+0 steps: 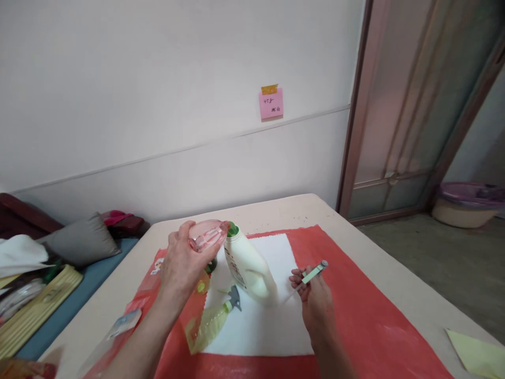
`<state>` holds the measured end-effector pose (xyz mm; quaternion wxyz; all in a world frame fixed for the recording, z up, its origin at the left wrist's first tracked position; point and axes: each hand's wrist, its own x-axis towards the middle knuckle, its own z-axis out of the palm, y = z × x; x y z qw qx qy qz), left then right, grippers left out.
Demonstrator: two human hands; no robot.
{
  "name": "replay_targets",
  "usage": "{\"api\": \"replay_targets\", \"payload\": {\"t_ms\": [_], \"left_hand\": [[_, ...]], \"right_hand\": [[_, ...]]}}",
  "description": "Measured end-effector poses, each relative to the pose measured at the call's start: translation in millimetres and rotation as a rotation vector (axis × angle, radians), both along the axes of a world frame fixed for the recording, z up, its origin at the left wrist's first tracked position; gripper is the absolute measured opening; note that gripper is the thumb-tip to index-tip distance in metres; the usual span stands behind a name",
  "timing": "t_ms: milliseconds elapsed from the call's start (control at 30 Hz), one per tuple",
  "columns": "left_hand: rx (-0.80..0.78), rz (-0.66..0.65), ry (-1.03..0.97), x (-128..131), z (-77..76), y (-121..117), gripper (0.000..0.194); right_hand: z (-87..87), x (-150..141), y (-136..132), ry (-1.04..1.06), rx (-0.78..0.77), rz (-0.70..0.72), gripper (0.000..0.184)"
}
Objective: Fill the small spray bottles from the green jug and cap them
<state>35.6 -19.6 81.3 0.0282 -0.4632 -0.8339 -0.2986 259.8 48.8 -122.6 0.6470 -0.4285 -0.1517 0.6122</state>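
Observation:
My left hand (182, 258) is wrapped round a clear pink bottle (207, 237), tilted nearly on its side. Its neck meets the green spout (233, 229) of a white jug (252, 268), which leans on the white sheet; whether they touch I cannot tell. Any liquid passing between them is not visible. In my right hand (315, 295) is a pale green and grey spray head (313, 273) with a thin tube pointing down toward the sheet. Left of the jug lies a clear yellowish spray bottle (213, 323) with a grey trigger.
White paper (272, 334) lies over a red cloth (379, 326) on the pale table (398, 268). Clear plastic packaging (124, 323) lies at the left, a yellow paper (475, 352) at the right corner. On the wall hangs a pink note (271, 104). A sofa with a grey cushion (81, 239) stands left.

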Motion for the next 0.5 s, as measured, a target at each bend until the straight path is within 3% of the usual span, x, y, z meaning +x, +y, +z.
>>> {"api": "replay_targets", "payload": {"t_ms": [500], "left_hand": [[-0.020, -0.039, 0.067, -2, 11.1, 3, 0.075]], "right_hand": [[0.9, 2, 0, 0.000, -0.004, 0.004, 0.044]]}}
